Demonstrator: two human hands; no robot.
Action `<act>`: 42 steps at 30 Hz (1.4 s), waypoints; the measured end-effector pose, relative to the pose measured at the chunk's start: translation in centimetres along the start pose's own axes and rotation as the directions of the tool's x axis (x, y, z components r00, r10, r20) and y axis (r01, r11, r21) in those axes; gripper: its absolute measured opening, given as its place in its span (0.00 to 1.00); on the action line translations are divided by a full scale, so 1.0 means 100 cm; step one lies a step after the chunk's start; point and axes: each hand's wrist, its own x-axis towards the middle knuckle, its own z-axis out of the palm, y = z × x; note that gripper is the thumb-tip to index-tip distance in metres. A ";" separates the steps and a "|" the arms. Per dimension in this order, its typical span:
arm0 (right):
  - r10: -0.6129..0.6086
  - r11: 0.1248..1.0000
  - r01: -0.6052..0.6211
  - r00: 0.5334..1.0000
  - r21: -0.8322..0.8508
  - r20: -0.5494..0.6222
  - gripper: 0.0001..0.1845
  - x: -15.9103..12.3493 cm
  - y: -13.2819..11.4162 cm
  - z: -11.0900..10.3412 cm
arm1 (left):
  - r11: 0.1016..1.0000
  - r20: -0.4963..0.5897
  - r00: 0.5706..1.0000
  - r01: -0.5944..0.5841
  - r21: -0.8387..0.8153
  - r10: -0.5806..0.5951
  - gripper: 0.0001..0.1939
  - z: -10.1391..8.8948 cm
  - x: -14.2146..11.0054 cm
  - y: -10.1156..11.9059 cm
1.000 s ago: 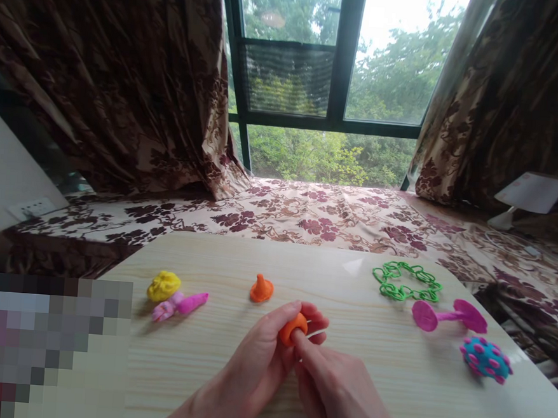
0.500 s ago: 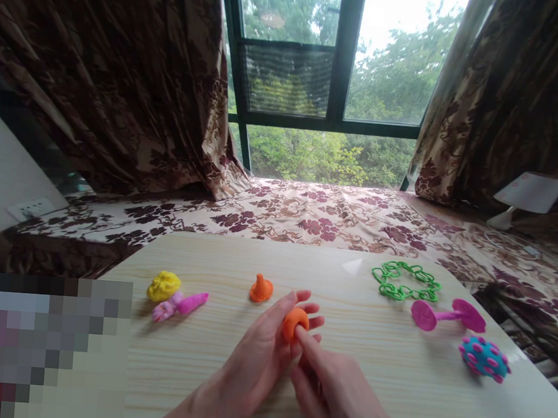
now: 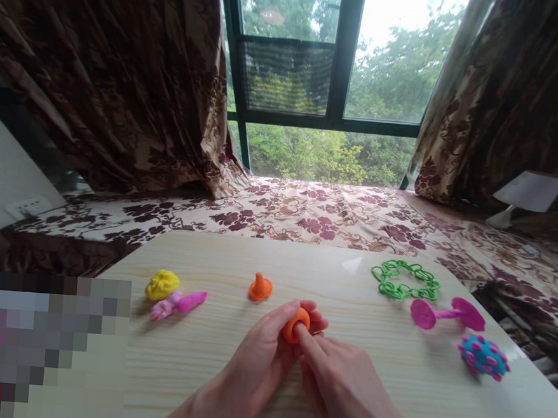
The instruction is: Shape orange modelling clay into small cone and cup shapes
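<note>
A hollowed lump of orange modelling clay [image 3: 292, 317] rests in my left hand [image 3: 257, 354], whose fingers curl around its far side and whose thumb lies along the near left. The index finger of my right hand [image 3: 348, 376] pokes into the hollow, its tip hidden inside. The other right fingers are bent beneath, partly out of sight. Just beyond, a small orange clay piece shaped like a pointed hat with a brim [image 3: 260, 288] stands on the light wooden table [image 3: 211, 363].
At left lie a yellow clay lump [image 3: 162, 285] and a pink clay piece with a narrow end [image 3: 191, 301]. On the right are a green clay chain ring [image 3: 383, 289], a magenta dumbbell shape [image 3: 423, 314] and a blue clay form with pink dots [image 3: 481, 358]. A pixelated patch covers the lower left.
My right index finger has pushed deeper into the orange clay, which now looks like a closed ring around it. My left fingers have curled in more. The other clay pieces stay put.
</note>
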 end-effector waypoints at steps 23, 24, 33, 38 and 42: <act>0.125 0.929 -0.095 0.990 0.357 -0.062 0.11 0.000 -0.005 0.001 | 1.000 0.060 0.998 0.005 0.013 -0.005 0.17 0.005 -0.003 0.001; 0.105 0.951 -0.080 0.992 0.299 -0.068 0.11 0.000 -0.004 0.001 | 1.000 0.059 0.998 0.003 0.012 -0.003 0.17 0.004 -0.003 0.000; 0.001 1.000 -0.001 0.999 -0.002 0.041 0.18 -0.003 -0.001 0.006 | 0.999 -0.010 0.999 0.037 -0.002 -0.037 0.12 -0.004 0.003 -0.003; 0.019 0.998 -0.014 0.998 -0.067 0.065 0.20 -0.004 -0.002 0.014 | 0.991 -0.052 0.990 0.129 -0.040 -0.131 0.12 -0.010 0.006 -0.007; 0.020 0.994 -0.013 0.998 -0.108 0.056 0.20 -0.004 -0.004 0.016 | 0.991 -0.038 0.990 0.132 -0.017 -0.132 0.12 -0.010 0.006 -0.007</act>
